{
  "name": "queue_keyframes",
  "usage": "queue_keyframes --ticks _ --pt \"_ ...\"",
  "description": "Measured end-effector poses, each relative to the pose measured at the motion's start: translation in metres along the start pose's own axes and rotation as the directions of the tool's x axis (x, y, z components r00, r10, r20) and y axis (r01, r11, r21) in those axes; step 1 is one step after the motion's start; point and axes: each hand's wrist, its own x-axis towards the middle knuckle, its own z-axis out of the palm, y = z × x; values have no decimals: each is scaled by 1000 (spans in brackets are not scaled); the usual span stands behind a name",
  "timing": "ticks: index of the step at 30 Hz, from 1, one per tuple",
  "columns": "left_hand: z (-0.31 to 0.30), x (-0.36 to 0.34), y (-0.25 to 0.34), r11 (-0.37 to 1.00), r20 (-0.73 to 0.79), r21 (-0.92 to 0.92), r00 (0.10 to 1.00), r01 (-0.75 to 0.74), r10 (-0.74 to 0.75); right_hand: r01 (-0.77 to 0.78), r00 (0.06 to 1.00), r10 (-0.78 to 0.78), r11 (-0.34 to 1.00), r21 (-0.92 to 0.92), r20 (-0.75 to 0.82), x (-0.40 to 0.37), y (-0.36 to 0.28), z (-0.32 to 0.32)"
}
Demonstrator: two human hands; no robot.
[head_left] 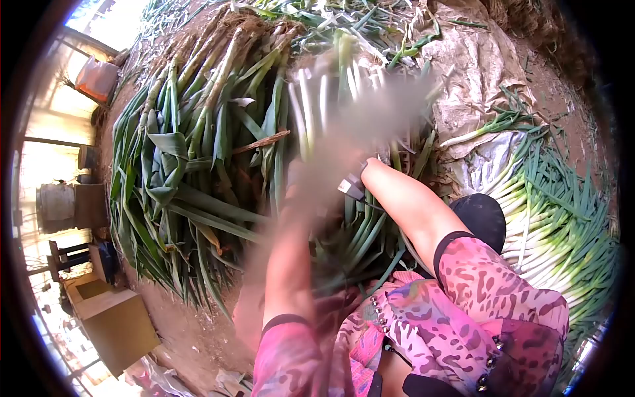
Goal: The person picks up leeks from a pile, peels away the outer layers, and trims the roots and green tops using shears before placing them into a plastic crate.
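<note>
Both my arms reach forward over a big heap of leeks (pixel 211 132) with long green leaves. A grey-brown smear crosses the middle of the view and covers most of my hands. My left hand (pixel 297 177) is blurred beside the leaves, its fingers hidden. Close to it, my right hand (pixel 362 159) also disappears into the smear; a watch-like band (pixel 352 187) sits at that wrist. Just beyond my hands, several white leek stalks (pixel 311 109) show. Whether either hand grips any of them is hidden. Green leaves (pixel 364 238) spread below my wrists.
At right lies a row of cleaned leeks (pixel 536 225) with pale stems. A crumpled, dirty sheet (pixel 473 66) covers ground at upper right. An open cardboard box (pixel 116 324) stands lower left, with a bucket (pixel 56 206) above it. Leaf scraps (pixel 344 20) litter the top.
</note>
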Motion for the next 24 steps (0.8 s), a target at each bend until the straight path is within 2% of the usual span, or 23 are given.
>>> queue_keyframes --ticks 1,2,4,6,8,9,11,12,13,14,15,16,17,18,19,20,21,22,23,24 --pt "-2 -5 1 999 35 -36 999 -8 9 40 998 -43 996 75 42 1 1 1" --pt "-4 -15 2 997 67 -72 998 -14 19 12 999 -9 998 67 -52 2 3 13" --pt "-11 -13 -10 890 248 -434 968 138 -29 132 991 -127 980 148 -42 11 15 23" --pt "-14 -43 10 944 127 -313 981 -104 150 239 971 -234 957 165 -51 -1 21 13" --pt "-21 -39 9 839 86 -541 989 -56 122 287 958 -278 933 216 -70 -48 1 -31" --pt "-24 -78 47 768 18 -638 997 -49 78 345 935 -322 923 167 -149 -54 -4 -36" --pt "-40 -116 90 734 -5 -669 989 -115 151 435 863 -403 899 45 -304 -65 -15 -45" --pt "-47 -128 103 763 -47 -624 983 -166 176 464 842 -437 886 12 -318 -68 -22 -51" --pt "-53 -138 111 737 -32 -650 976 -183 214 492 818 -470 870 -19 -332 -75 -30 -56" --pt "-58 -149 118 710 -18 -676 967 -198 253 578 811 -522 785 221 -266 -88 -37 -64" --pt "-62 -161 124 681 -4 -702 957 -210 291 660 749 -615 725 196 -246 -96 -40 -63" --pt "-62 -176 131 706 -20 -647 932 -288 362 735 677 -701 656 170 -225 -100 -40 -60" --pt "-66 -179 126 730 -73 -376 803 -571 591 791 605 -765 609 61 -221 -108 -39 -54" --pt "-71 -176 114 620 -49 -68 623 -782 780 835 527 -822 548 -51 -215 -116 -38 -47" --pt "-73 -186 117 594 -46 -54 596 -803 802 864 445 -872 478 -158 -207 -123 -36 -41" --pt "-75 -195 119 567 -43 -41 568 -823 822 871 461 -866 483 -89 -193 -140 -37 -36" --pt "-77 -205 121 539 -40 -28 540 -842 841 884 432 -880 456 -98 -199 -154 -36 -30" --pt "-73 -215 129 664 -71 -268 702 -698 709 897 402 -892 429 -108 -205 -167 -34 -24" --pt "-73 -226 137 715 -44 -496 837 -492 545 908 328 -918 371 -196 -223 -179 -30 -16" --pt "-80 -238 144 727 -20 -551 877 -411 481 902 313 -930 355 -245 -192 -183 -28 -17"
